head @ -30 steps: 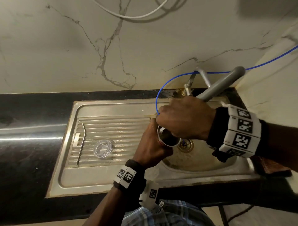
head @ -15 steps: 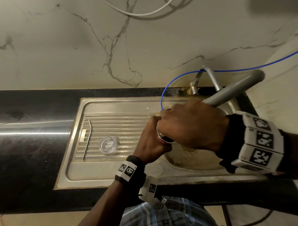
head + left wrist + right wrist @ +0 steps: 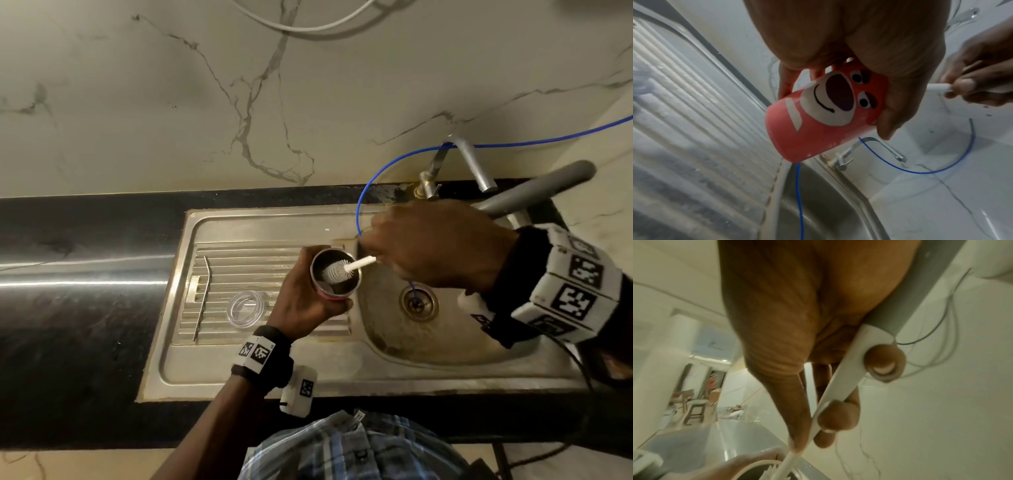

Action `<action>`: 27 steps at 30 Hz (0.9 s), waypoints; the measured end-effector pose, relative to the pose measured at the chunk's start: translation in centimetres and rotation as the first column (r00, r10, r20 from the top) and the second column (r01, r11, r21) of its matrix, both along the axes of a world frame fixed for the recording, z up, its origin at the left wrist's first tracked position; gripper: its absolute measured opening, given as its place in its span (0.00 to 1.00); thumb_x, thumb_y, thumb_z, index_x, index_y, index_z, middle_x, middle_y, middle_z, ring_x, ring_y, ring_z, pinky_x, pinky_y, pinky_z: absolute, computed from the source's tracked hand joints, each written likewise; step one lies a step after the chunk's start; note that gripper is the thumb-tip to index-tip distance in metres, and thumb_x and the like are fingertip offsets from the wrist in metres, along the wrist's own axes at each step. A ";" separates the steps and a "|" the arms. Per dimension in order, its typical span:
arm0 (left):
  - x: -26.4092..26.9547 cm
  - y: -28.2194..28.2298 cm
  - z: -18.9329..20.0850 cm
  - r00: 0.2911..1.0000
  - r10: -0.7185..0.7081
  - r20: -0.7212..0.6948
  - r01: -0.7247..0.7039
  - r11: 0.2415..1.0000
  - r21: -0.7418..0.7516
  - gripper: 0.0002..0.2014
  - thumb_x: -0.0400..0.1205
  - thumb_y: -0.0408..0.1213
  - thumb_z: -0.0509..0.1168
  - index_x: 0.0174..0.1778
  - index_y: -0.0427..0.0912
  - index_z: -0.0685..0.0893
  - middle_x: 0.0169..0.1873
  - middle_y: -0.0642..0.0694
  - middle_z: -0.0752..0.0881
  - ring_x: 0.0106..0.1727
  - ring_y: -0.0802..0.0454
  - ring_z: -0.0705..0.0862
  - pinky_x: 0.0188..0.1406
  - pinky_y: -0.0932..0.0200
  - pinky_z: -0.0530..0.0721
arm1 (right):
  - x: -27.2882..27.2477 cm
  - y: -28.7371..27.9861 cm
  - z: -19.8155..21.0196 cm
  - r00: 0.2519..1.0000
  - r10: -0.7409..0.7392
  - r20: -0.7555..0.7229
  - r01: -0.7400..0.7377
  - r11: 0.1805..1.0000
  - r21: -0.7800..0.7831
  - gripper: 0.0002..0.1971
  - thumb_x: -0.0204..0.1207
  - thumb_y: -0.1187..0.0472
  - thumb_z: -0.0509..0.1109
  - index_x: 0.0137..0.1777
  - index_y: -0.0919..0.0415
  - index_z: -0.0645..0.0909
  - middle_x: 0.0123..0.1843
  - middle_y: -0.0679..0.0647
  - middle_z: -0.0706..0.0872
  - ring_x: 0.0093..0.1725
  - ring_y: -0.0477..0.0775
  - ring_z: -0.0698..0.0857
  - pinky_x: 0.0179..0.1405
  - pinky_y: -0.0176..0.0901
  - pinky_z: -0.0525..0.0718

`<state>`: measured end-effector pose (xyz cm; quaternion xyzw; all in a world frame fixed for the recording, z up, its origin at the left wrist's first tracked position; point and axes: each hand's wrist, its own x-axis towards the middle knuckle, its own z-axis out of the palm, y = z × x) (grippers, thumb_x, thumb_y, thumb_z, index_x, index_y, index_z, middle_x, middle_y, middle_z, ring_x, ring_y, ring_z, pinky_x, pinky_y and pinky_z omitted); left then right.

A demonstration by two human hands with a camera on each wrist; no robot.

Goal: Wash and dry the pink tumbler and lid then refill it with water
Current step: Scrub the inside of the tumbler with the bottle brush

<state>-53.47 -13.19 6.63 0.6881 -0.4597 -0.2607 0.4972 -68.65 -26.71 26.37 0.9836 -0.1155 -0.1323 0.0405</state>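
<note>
The left hand (image 3: 303, 301) gripped the pink tumbler (image 3: 824, 116) over the sink (image 3: 445, 346) edge, mouth tilted up. The right hand (image 3: 442, 246) clasped a brush (image 3: 346, 269), its white bristles inside the tumbler. A clear lid (image 3: 246, 307) and bent metal straw (image 3: 202, 294) lay on the drainboard.

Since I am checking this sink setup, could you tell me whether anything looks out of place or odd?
One oddity: a thin blue tube loops down from the wall and runs straight into the sink drain. The basin around it looks stained brown. Otherwise nothing looks spilled or damaged.
</note>
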 end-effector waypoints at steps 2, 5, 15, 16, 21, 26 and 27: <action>1.2 0.0 -1.5 0.998 0.061 -0.026 -0.062 0.998 -0.015 0.43 0.62 0.29 0.92 0.71 0.44 0.80 0.64 0.52 0.89 0.66 0.53 0.89 0.65 0.56 0.86 | -0.1 -1.4 -0.7 0.995 -0.048 0.085 0.040 0.995 0.089 0.05 0.86 0.52 0.62 0.51 0.45 0.80 0.45 0.44 0.81 0.44 0.50 0.85 0.41 0.52 0.85; 2.9 -0.2 -3.2 0.988 0.154 -0.024 -0.154 0.988 0.019 0.46 0.60 0.38 0.94 0.73 0.48 0.80 0.67 0.49 0.82 0.69 0.52 0.84 0.69 0.49 0.86 | -0.7 -3.4 -2.3 0.969 -0.201 0.142 0.163 0.956 0.243 0.05 0.83 0.49 0.68 0.48 0.45 0.84 0.44 0.43 0.85 0.44 0.49 0.85 0.46 0.55 0.85; 5.2 -2.4 -7.1 0.965 0.238 -0.107 -0.222 0.965 0.141 0.50 0.60 0.48 0.93 0.78 0.58 0.76 0.73 0.49 0.82 0.73 0.50 0.83 0.73 0.38 0.85 | -3.9 -2.9 -13.3 0.670 -0.731 0.132 0.469 0.554 0.688 0.10 0.79 0.47 0.76 0.39 0.49 0.90 0.30 0.44 0.88 0.29 0.41 0.85 0.40 0.53 0.88; 5.2 -2.4 -7.5 0.966 0.239 -0.099 -0.223 0.963 0.150 0.50 0.60 0.48 0.92 0.78 0.58 0.76 0.72 0.49 0.82 0.73 0.49 0.83 0.73 0.38 0.84 | -4.4 -2.7 -14.2 0.652 -0.750 0.112 0.481 0.523 0.703 0.10 0.79 0.48 0.76 0.39 0.50 0.90 0.29 0.44 0.88 0.29 0.41 0.86 0.40 0.53 0.89; 4.9 -2.4 -9.0 0.967 0.239 -0.086 -0.223 0.961 0.165 0.50 0.60 0.42 0.92 0.78 0.54 0.75 0.72 0.46 0.83 0.73 0.46 0.84 0.74 0.36 0.84 | -6.1 -1.9 -16.4 0.599 -0.799 0.056 0.520 0.441 0.731 0.07 0.79 0.50 0.76 0.42 0.50 0.91 0.32 0.44 0.90 0.29 0.37 0.86 0.41 0.49 0.90; 4.6 -2.4 -9.8 0.963 0.248 -0.111 -0.228 0.959 0.167 0.51 0.61 0.40 0.93 0.78 0.57 0.75 0.73 0.45 0.83 0.73 0.43 0.84 0.74 0.34 0.83 | -6.5 -1.7 -16.9 0.589 -0.807 0.043 0.527 0.424 0.736 0.06 0.80 0.50 0.77 0.43 0.50 0.91 0.35 0.46 0.90 0.30 0.35 0.85 0.40 0.43 0.87; 4.5 -2.5 -9.8 0.962 0.247 -0.117 -0.227 0.960 0.163 0.51 0.60 0.39 0.93 0.78 0.57 0.75 0.73 0.44 0.83 0.74 0.43 0.84 0.74 0.33 0.83 | -6.5 -1.6 -17.0 0.592 -0.804 0.047 0.523 0.428 0.737 0.06 0.80 0.51 0.77 0.43 0.50 0.91 0.36 0.46 0.90 0.31 0.36 0.86 0.40 0.42 0.87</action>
